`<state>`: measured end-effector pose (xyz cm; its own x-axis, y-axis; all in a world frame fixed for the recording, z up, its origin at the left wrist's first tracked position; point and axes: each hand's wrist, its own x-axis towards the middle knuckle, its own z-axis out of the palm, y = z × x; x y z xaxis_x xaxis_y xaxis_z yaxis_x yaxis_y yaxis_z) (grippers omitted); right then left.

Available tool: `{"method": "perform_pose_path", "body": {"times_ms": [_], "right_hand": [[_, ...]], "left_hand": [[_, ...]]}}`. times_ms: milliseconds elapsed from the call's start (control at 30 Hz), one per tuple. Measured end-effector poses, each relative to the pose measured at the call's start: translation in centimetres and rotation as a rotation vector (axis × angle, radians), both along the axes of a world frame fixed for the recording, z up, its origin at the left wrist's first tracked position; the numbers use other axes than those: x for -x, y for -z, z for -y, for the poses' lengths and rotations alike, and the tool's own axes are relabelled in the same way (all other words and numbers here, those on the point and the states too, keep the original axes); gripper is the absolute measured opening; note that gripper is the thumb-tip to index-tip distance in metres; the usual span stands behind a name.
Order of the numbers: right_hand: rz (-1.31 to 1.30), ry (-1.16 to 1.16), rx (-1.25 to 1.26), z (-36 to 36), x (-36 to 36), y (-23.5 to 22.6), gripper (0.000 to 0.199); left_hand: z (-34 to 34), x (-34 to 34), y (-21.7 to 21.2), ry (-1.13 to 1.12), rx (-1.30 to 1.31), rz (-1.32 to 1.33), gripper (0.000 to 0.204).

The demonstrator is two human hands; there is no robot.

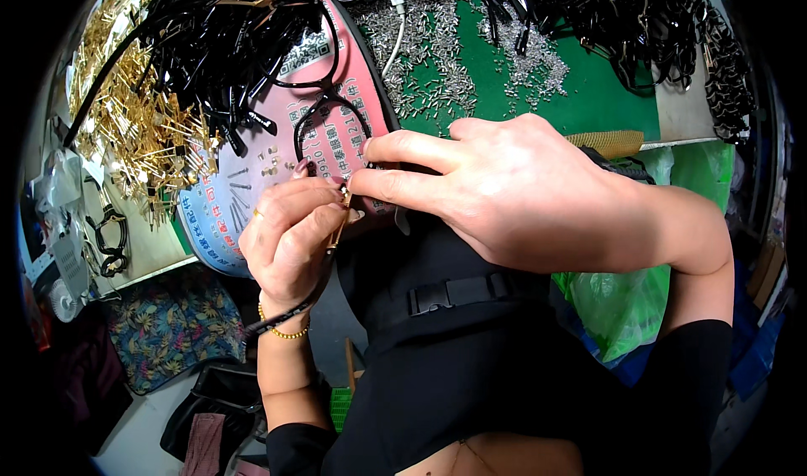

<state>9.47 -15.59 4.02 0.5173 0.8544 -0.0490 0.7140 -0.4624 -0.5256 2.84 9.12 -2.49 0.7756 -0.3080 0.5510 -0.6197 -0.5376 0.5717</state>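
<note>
In front of my waist is a black eyeglass frame (pixel 329 98) with round rims, held over the printed mat. My left hand (pixel 294 236) is closed around a temple arm with a gold-coloured part (pixel 338 228); its dark end (pixel 290 315) passes down past the wrist. Two fingers of my right hand (pixel 513 190) reach to the same spot, one by the lower rim, the other at the joint between rim and temple. The right thumb is hidden under the hand, and fingertips cover most of the joint.
A pile of gold temple parts (pixel 155 140) lies at left, beside heaped black eyeglass frames (pixel 202 47). Tiny metal pieces (pixel 429 64) are spread over the green mat (pixel 605 89). More black frames (pixel 630 14) sit far right. A white cable (pixel 395 39) runs behind the printed mat (pixel 252 161).
</note>
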Motion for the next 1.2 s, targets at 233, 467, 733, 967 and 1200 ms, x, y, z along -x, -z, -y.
{"method": "perform_pose_path", "body": {"times_ms": [233,467,733,967,1200], "right_hand": [[0.162,-0.015,0.077,-0.6,0.4,-0.4,0.05],[0.626,0.015,0.037,-1.1,1.2,1.6,0.036],[0.14,0.19,-0.126,-0.4,1.0,-1.6,0.04],[-0.722,0.468,-0.285,2.8,1.9,0.8,0.014],[-0.81,0.442,-0.462,4.1,2.4,2.7,0.034]], "left_hand": [[0.0,0.7,-0.1,-0.077,0.011,-0.006,0.029],[0.5,0.9,0.4,-0.113,0.069,-0.033,0.025],[1.0,2.2,-2.9,-0.172,0.172,-0.045,0.016],[-8.4,2.1,-10.8,-1.097,0.281,-0.284,0.028],[-22.0,0.7,-3.5,-1.422,-0.72,0.052,0.041]]}}
